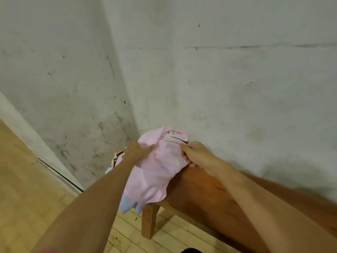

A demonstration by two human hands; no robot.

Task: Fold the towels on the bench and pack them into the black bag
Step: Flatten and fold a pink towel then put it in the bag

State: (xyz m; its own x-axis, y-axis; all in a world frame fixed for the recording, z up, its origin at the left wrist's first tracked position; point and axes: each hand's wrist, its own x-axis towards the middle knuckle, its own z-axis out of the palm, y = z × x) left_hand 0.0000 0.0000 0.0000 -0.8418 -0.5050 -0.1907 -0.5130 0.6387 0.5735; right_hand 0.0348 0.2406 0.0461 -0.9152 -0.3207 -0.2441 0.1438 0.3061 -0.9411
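A pink towel [156, 170] with a white label near its top lies crumpled over the left end of a brown wooden bench [200, 194]. My left hand [138, 150] pinches the towel's upper left part. At the towel's right edge my right hand [197, 154] grips the cloth with curled fingers. A light blue towel [127, 205] hangs below the pink one at the bench's end, partly hidden by my left forearm. A red, white and dark patterned cloth [118, 157] peeks out behind my left wrist. A dark shape [191, 250] shows at the bottom edge; whether it is the black bag I cannot tell.
A stained white wall [218, 79] stands right behind the bench and meets another wall in a corner to the left. Light wooden floor [27, 189] spreads to the left and under the bench. The bench leg [149, 220] stands near the bottom middle.
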